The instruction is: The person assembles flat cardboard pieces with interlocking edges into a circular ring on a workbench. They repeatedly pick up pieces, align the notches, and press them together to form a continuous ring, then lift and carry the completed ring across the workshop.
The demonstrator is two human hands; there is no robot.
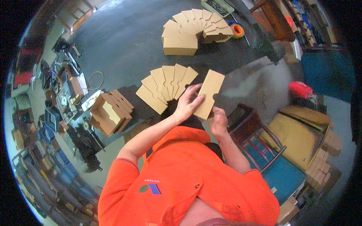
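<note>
While the left hand [187, 102] pinched a closed brown box [212, 84], thumb flat on its top face and fingers tucked around its left edge, the right hand [218, 119] sat half curled at the box's lower right corner; whether it gripped or merely steadied the card could not be told. The box was tilted between the two hands, so a loosened left thumb could have let it slip, and too hard a squeeze could have dented its thin walls. Just beyond and left of the left hand, a near fan of boxes [158, 81] overlapped on the desk [124, 41]; a careless knuckle there seemed likely to disturb the row. A wooden stool [247, 124] stood right of the right hand. Farther left of the hands sat nested open boxes [107, 113]. Well beyond both hands lay a far fan of boxes [181, 43], beside an orange tape roll [237, 31].
</note>
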